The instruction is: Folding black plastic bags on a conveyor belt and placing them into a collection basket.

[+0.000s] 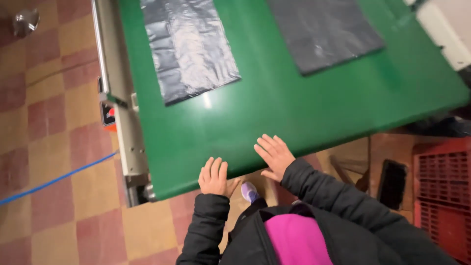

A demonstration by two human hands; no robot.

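My left hand (214,176) rests flat on the near edge of a green conveyor belt (274,108), fingers together and extended. My right hand (274,155) lies flat on the same edge a little to the right, fingers spread. Neither hand holds anything. Two flat dark grey plastic bags lie on the belt farther away: one (189,46) at the left, the other (321,29) at the right. Both bags are well beyond my hands. My arms are in black sleeves.
A metal side rail (120,108) with a red-buttoned control box (108,114) runs along the belt's left side. A blue cable (54,180) crosses the tiled floor. A red plastic crate (444,196) stands at the right, with a white machine part (444,29) at the upper right.
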